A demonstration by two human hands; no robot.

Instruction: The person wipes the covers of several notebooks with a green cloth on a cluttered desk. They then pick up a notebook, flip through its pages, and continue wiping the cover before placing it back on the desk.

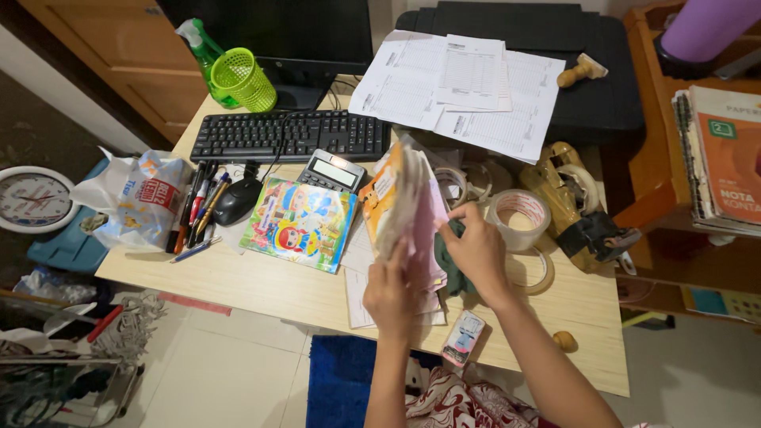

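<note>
Wall clock [33,198] at far left, off the desk [261,289]; plastic bag [139,198], pens [198,208] and mouse [236,200] along the left edge. Colourful picture booklet [300,223] flat beside the calculator [335,171]. At centre, left hand [392,299] closed around the lower edge of the receipt book stack [400,198], held upright above the desk. Right hand [477,252] pinching the pink sheets from behind. Support the spine firmly; separate one leaf at a time. Tape roll [519,218] and tape dispenser [575,206] to the right.
</note>
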